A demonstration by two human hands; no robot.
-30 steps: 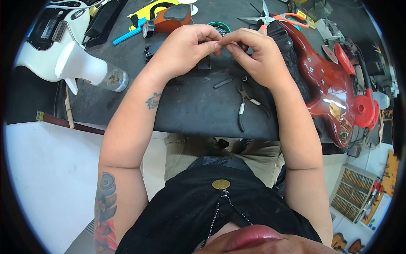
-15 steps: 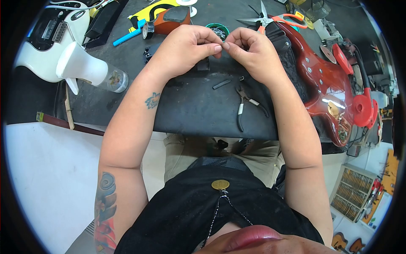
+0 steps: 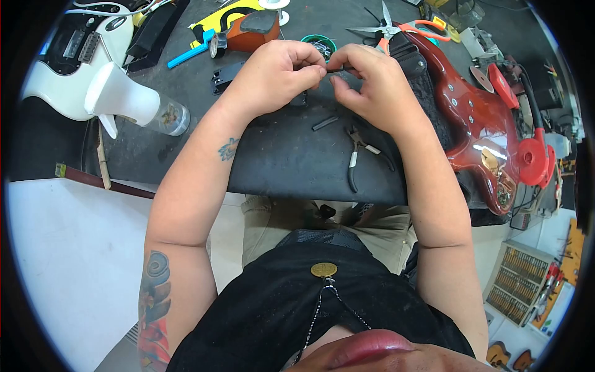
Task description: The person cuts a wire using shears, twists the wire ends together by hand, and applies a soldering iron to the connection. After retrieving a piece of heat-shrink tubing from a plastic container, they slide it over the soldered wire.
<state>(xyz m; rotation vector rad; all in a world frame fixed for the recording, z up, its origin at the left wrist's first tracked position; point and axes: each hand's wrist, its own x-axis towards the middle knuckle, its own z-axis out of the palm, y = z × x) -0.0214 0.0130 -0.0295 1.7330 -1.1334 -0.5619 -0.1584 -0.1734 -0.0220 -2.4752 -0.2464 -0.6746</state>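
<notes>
The left hand [image 3: 276,74] had its thumb and forefinger pressed together, pinching one end of a thin dark piece [image 3: 338,70] over the far half of the dark worktop [image 3: 279,158]. The right hand [image 3: 375,80] was curled at the piece's other end, its thumb lowered apart from the forefinger; whether its fingers gripped the piece could not be told.

Just beyond the hands sat a green-rimmed dish [image 3: 320,43] of small metal bits. Scissors with orange handles [image 3: 385,31] lay open to its right. Between the hands and the worktop's near edge lay a short dark tube [image 3: 325,123] and, to its right, wire cutters [image 3: 356,150] with their handles apart.

A red guitar body [image 3: 474,127] lay along the right side. A white guitar body [image 3: 59,93] lay toward the far left corner, beside a white spray bottle [image 3: 133,99]. A light-blue-handled tool [image 3: 186,57] and a yellow item [image 3: 217,17] lay near the far edge.
</notes>
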